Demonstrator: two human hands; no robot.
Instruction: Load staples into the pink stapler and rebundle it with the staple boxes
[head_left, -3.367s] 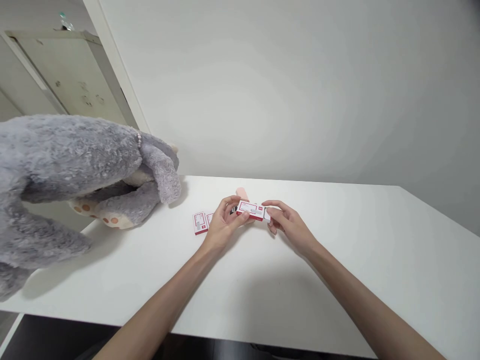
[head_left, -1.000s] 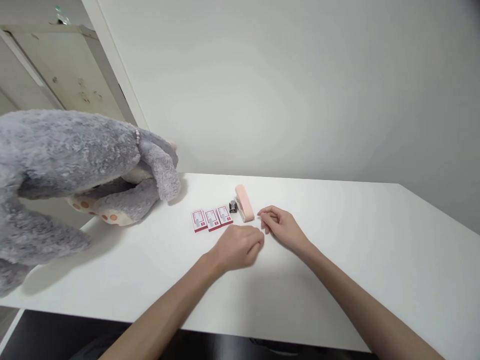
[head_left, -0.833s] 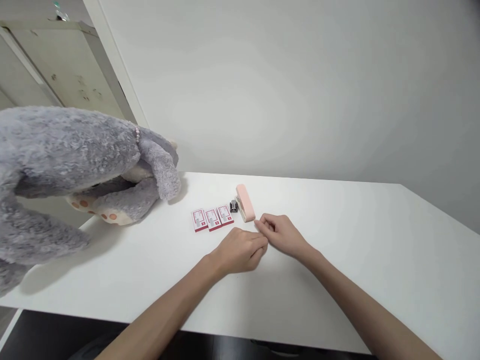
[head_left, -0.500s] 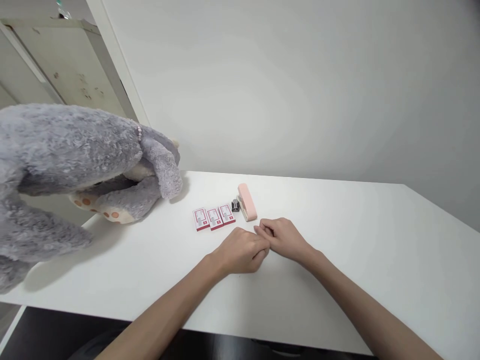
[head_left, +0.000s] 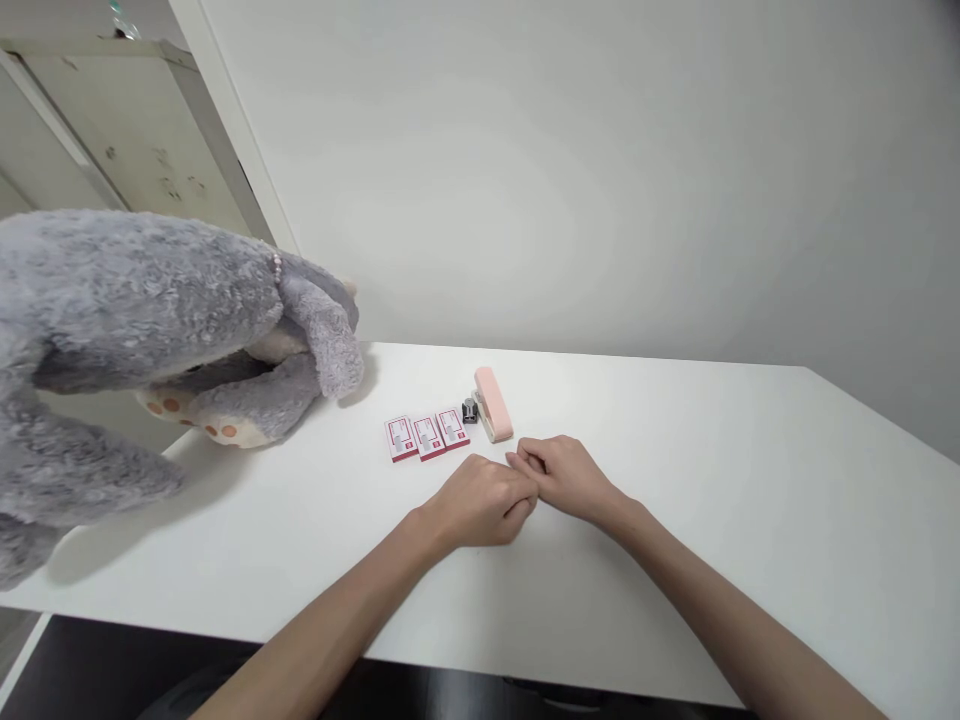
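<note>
My left hand (head_left: 484,502) rests on the white table (head_left: 637,600) as a fist, knuckles up. Against its knuckles lies my right hand (head_left: 564,476), its fingers curled in too; nothing shows in either hand. Just beyond the right hand a pink stapler (head_left: 493,404) lies at a slant. A small black-and-silver piece, perhaps a staple remover (head_left: 469,411), is left of the stapler. Three small white-and-red boxes sit side by side beyond my left hand: a left box (head_left: 401,438), a middle box (head_left: 428,437) and a right box (head_left: 453,428).
On the left a large grey plush toy (head_left: 150,290) leans over the table, one leg reaching past its edge. A white wall (head_left: 562,180) rises behind the table. A pale metal cabinet (head_left: 127,130) stands at the back left.
</note>
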